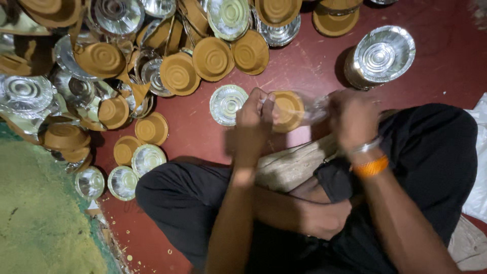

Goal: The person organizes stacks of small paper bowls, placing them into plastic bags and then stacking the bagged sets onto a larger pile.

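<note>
Left hand [255,112] and right hand [355,117], both closed, pinch a thin clear plastic bag [312,110] stretched between them, above the wooden plank [291,165]; blurred. One round foil-lined bowl [228,104] lies just beyond it.

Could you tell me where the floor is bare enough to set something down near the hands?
Bare red floor lies between the bowl pile and the bowl stack. The upper left is crowded.

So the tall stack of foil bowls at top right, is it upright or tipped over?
Upright. The stack of foil bowls stands on the red floor, silver inside facing up, brown edges layered below it.
</note>
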